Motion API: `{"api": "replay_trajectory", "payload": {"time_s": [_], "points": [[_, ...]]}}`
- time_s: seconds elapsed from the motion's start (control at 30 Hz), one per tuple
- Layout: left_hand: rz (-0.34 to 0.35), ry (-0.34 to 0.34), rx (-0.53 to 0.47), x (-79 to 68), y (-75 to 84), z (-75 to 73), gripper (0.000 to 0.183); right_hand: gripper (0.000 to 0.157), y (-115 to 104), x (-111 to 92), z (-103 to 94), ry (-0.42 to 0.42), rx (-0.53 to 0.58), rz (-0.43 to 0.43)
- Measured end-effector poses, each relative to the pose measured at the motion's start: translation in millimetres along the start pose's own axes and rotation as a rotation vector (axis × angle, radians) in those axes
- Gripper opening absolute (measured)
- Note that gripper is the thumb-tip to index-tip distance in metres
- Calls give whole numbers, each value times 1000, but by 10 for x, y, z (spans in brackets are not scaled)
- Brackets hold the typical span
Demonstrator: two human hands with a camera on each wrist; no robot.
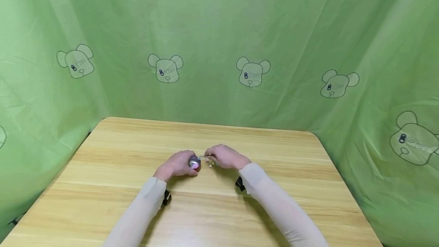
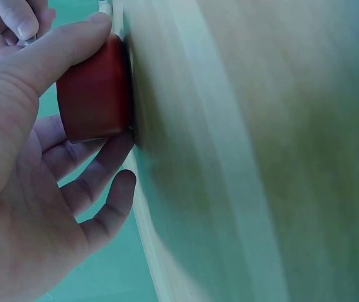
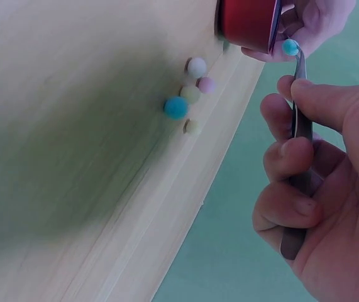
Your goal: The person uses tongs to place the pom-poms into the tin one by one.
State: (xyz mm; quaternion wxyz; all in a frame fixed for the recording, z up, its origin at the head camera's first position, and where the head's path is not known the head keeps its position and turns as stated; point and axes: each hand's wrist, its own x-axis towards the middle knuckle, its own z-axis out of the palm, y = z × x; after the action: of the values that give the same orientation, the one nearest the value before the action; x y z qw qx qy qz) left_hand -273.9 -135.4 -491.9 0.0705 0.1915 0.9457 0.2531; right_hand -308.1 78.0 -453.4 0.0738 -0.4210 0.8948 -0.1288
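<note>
Tweezers (image 3: pixel 300 126) pinching teal bead (image 3: pixel 290 46)

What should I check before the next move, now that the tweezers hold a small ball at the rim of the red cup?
1. Ball gripped by the tweezers: ok, a teal ball sits at the tips.
2. Ball positioned at the red cup: ok, it is right at the rim.
3. Cup steadied: ok, the left hand holds its side, thumb on top, fingers below.
4. Right hand grip on the tweezers: ok, thumb and fingers curl round them.
5. Remaining balls on the table: ok, five lie in a loose cluster beside the cup.
6. Contents of the cup: cannot tell, its inside is not clearly shown.
</note>
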Motion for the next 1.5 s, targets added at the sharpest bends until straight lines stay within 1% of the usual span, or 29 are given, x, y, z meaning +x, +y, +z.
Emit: {"api": "replay_trajectory", "payload": {"time_s": [0.13, 0.33, 0.5, 0.63, 0.83, 0.97, 1.1, 1.33, 1.5], "points": [[3, -2, 4, -6, 5, -7, 51, 20, -7, 34, 18, -7, 5, -4], [8, 4, 14, 2, -10, 2, 51, 21, -38, 58, 30, -30, 7, 22], [11, 4, 15, 1, -13, 4, 52, 23, -25, 54, 23, -11, 14, 37], [12, 5, 9, 8, -4, 5, 53, 23, 45, -18, -14, 16, 31, 51], [-13, -2, 4, 3, 2, -5, 53, 20, 228, -198, -53, 43, -1, 74], [-30, -13, -5, -4, 8, 1, 53, 19, 327, -320, -25, 26, -14, 87], [-37, -18, -9, -2, 5, 8, 53, 19, 380, -405, 3, 4, -26, 90], [-39, -18, -2, 8, 2, 15, 52, 20, 430, -454, 39, -29, -27, 92], [-39, -19, -4, 9, 5, 15, 52, 19, 441, -457, 58, -29, -29, 76]]}}
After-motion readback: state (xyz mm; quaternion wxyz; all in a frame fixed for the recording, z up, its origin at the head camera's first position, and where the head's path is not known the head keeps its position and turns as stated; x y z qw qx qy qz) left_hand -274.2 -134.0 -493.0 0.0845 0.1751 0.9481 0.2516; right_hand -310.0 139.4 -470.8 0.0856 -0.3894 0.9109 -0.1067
